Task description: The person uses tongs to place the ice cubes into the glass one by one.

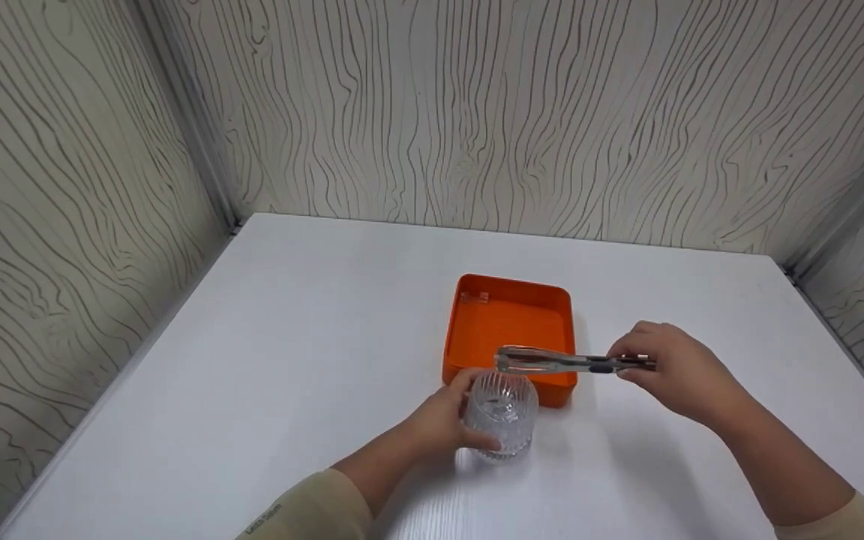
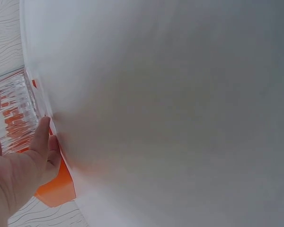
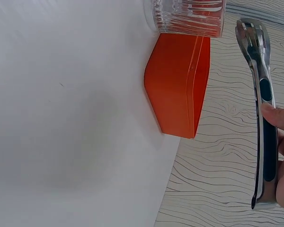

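Note:
My left hand (image 1: pixel 436 424) grips a clear ribbed glass (image 1: pixel 513 427) from the left, its thumb across the front and fingers behind. Clear contents show faintly inside. My right hand (image 1: pixel 676 367) holds metal tongs (image 1: pixel 552 363) with dark grip panels, pointing left so that their tips overlap the area just above the glass rim. In the right wrist view the thumb presses on the tongs (image 3: pixel 270 146), whose arms lie close together. Behind the glass stands an orange box (image 1: pixel 556 396). The left wrist view shows the glass (image 2: pixel 16 113) beside the spread thumb and fingers.
A small clear piece (image 1: pixel 475 298) lies in the far left corner of the orange box. All of this is on a white table (image 1: pixel 312 322). Wood-grain patterned panels (image 1: pixel 432 112) enclose it at the back and both sides.

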The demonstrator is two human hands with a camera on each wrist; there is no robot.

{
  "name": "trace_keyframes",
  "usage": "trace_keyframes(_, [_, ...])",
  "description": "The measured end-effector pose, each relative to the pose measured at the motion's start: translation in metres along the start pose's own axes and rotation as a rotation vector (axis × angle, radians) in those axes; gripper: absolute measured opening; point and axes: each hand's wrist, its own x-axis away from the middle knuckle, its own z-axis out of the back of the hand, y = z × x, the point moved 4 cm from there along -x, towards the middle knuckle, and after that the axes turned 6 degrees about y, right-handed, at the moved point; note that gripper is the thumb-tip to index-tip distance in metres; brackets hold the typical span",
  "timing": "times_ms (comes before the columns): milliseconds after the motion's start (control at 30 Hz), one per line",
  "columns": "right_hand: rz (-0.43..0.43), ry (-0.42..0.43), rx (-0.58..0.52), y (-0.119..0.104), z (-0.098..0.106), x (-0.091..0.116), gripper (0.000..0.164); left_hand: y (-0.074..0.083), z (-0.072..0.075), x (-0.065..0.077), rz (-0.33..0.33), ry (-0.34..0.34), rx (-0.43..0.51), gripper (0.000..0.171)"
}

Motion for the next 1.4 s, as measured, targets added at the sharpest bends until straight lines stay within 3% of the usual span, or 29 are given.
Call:
trace_keyframes(267, [0.005,-0.012,-0.006,0.001,-0.004,0.005,0.023,0.000,-0.001,0.000,-0.010,0.000,0.001,0.078])
trace_keyframes(500, [0.036,0.042,0.039,-0.001,-0.002,0.005,0.023,-0.002,-0.002,-0.002,-0.001,-0.001,-0.013,0.079])
trace_keyframes(833, [0.011,0.042,0.074,-0.001,-0.002,0.003,0.024,-0.001,-0.002,-0.001,0.018,0.011,0.001,0.077])
trace_keyframes(1133, [-0.039,0.041,0.069,0.004,-0.005,-0.008,0.024,-0.001,-0.001,-0.002,0.010,0.007,0.001,0.075])
trace_keyframes(1400, [-0.055,0.078,0.110,0.011,-0.021,-0.023,0.025,-0.001,-0.001,-0.001,0.018,0.009,-0.019,0.076])
